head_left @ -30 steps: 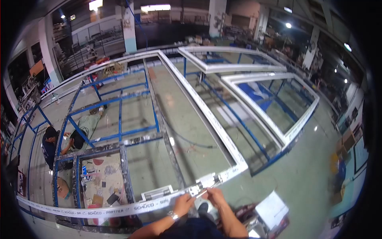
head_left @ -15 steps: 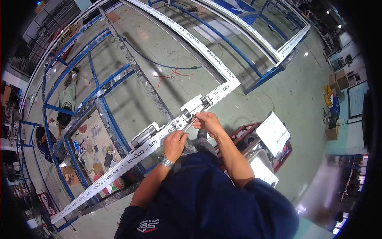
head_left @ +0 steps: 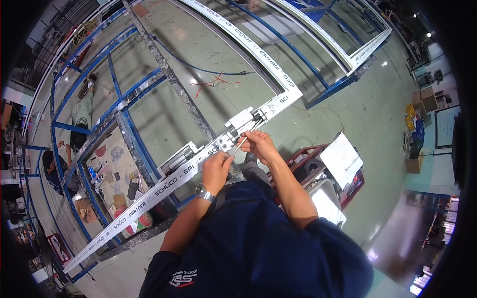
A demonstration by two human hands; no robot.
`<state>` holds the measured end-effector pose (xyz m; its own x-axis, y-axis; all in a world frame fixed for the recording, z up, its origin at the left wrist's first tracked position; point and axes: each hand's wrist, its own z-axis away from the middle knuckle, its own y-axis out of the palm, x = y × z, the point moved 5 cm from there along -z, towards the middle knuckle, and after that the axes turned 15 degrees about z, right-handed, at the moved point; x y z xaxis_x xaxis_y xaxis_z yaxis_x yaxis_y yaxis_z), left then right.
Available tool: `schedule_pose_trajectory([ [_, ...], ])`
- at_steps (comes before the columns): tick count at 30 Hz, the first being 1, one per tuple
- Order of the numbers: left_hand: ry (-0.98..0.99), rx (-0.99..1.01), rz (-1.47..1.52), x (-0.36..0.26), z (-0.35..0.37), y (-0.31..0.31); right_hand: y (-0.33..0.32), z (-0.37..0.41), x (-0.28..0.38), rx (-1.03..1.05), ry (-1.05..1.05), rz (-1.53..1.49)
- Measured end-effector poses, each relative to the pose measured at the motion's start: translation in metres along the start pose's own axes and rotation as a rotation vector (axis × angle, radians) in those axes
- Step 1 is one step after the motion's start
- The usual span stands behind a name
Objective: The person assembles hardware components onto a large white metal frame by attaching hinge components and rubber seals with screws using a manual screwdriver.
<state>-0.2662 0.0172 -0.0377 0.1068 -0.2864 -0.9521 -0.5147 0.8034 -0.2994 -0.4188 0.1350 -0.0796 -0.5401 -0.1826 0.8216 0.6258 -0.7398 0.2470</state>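
Note:
A white aluminium frame (head_left: 174,187) with printed lettering crosses in front of me, its corner at the upper right. Metal hinge hardware (head_left: 238,119) is fitted along its edge near that corner. A thin metal rod (head_left: 240,144), whose exact kind I cannot make out, slants between my hands beside the hardware. My right hand (head_left: 261,147) pinches its upper part close to the hinge. At the lower end my left hand (head_left: 216,170) has its fingers closed on the rod, next to the frame's edge. A second hinge piece (head_left: 180,158) sits further left on the frame.
Blue metal stands (head_left: 318,74) support the frames. To my right, a red-edged cart (head_left: 348,198) carries papers (head_left: 341,161) and parts. Another person (head_left: 59,171) crouches at the far left behind blue bars. A dark cable (head_left: 198,70) and red strips (head_left: 211,84) lie on the floor.
The view has shifted slightly. Both hands stay by the hinge hardware with the rod between them, and more of the rod shows; my left hand sits a little lower against the frame.

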Motion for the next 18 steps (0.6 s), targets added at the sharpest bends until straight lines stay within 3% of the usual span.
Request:
schedule_pose_trajectory([
  [3, 0.244, -0.026, -0.211, -0.032, -0.001, -0.005, -0.002, -0.001, 0.000, -0.009, -0.004, 0.003],
  [4, 0.125, -0.004, -0.111, -0.023, -0.001, -0.006, -0.002, -0.001, 0.000, -0.004, -0.008, -0.012],
  [7, -0.756, 0.157, 0.663, 0.017, 0.009, 0.008, -0.002, -0.001, -0.002, 0.015, -0.028, -0.056],
  [8, -0.888, 0.243, 0.852, 0.017, 0.015, 0.014, -0.002, -0.003, -0.003, 0.027, -0.038, -0.067],
  [11, -0.873, 0.212, 1.000, 0.008, 0.016, 0.019, 0.000, -0.003, -0.002, 0.037, -0.045, -0.078],
  [13, -0.788, 0.160, 0.715, 0.012, 0.013, 0.009, 0.000, -0.002, -0.003, 0.029, -0.033, -0.063],
  [15, -0.628, 0.049, 0.346, 0.018, 0.006, -0.008, 0.001, -0.001, -0.005, 0.044, -0.006, -0.057],
  [16, -0.438, -0.062, 0.133, 0.012, -0.002, -0.018, 0.004, 0.000, -0.004, 0.056, 0.018, -0.046],
  [17, -0.208, -0.158, 0.084, 0.000, -0.006, -0.022, 0.008, 0.003, -0.006, 0.065, 0.045, -0.036],
  [18, -0.127, -0.154, 0.041, -0.004, -0.008, -0.022, 0.010, 0.007, -0.007, 0.068, 0.063, -0.035],
])
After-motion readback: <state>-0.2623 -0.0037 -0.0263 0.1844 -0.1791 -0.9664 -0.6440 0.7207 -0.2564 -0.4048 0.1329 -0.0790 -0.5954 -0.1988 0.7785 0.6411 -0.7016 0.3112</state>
